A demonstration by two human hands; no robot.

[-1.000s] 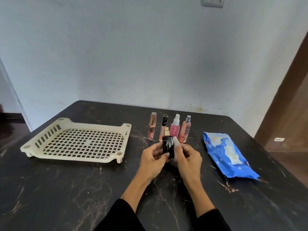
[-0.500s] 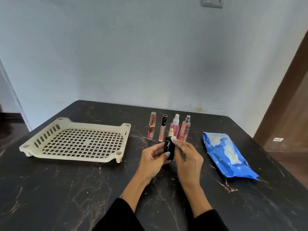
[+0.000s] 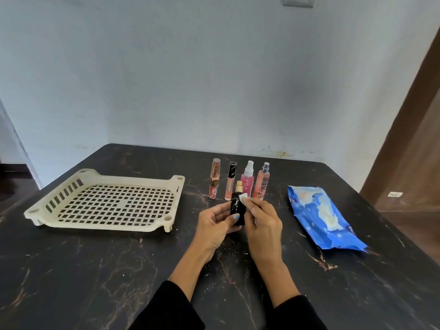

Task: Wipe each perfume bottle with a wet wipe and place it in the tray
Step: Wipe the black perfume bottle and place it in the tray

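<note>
Wiping upward, the right hand (image 3: 263, 225) has slid its pinched wipe (image 3: 243, 198) from the black bottle's (image 3: 237, 210) side to its shoulder at frame centre; the left hand (image 3: 214, 223) grips the body. Cleaning looks nearly done. The tray (image 3: 114, 226), centre left on the desk (image 3: 95, 270), holds nothing.

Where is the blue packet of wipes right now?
In the head view, the blue wet-wipe packet lies flat on the dark marble table, right of the hands and the row of four pink bottles.
</note>
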